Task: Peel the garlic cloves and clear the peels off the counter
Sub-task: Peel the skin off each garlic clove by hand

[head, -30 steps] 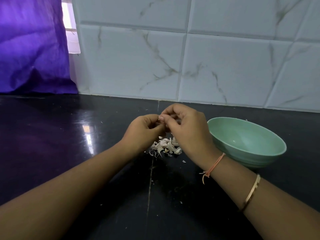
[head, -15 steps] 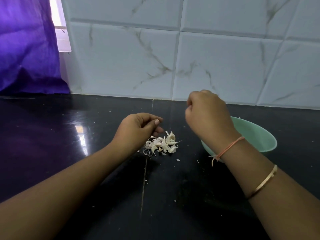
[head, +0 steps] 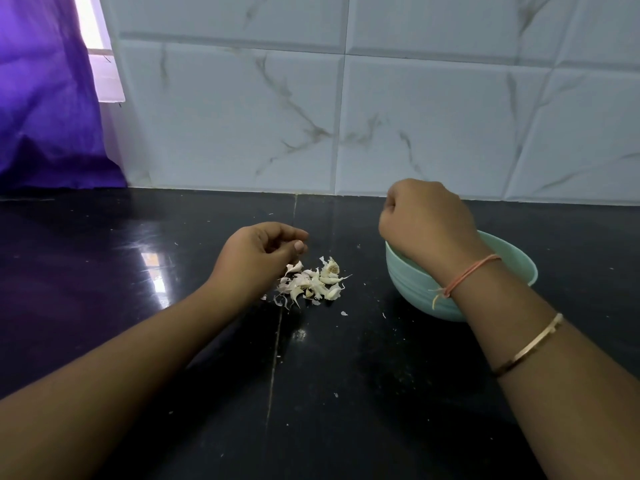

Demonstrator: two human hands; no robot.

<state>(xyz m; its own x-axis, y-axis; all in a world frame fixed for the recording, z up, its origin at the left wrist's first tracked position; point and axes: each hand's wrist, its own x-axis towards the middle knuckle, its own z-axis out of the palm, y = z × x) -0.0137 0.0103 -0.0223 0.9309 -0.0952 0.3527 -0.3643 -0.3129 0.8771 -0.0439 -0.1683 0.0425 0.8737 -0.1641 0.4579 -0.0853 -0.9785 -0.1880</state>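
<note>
Left hand point(head: 261, 259) sits just left of the peel pile point(head: 311, 284), fingers loosely curled toward the thumb; whether they hold anything is unclear. The pile lies on the black counter point(head: 104, 254), its long axis running left-right, tips pointing every way. Right hand point(head: 427, 225) hangs over the green bowl point(head: 414, 289), fingers tucked under, grip hidden.

Forearms bare. Behind the right hand point(head: 429, 223), a thin orange thread point(head: 472, 273), knotted, pale end loose; farther up, a slim gold bangle point(head: 528, 346).

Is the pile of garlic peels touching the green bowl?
Apart. The head view shows a strip of bare black counter between the garlic peels and the green bowl.
</note>
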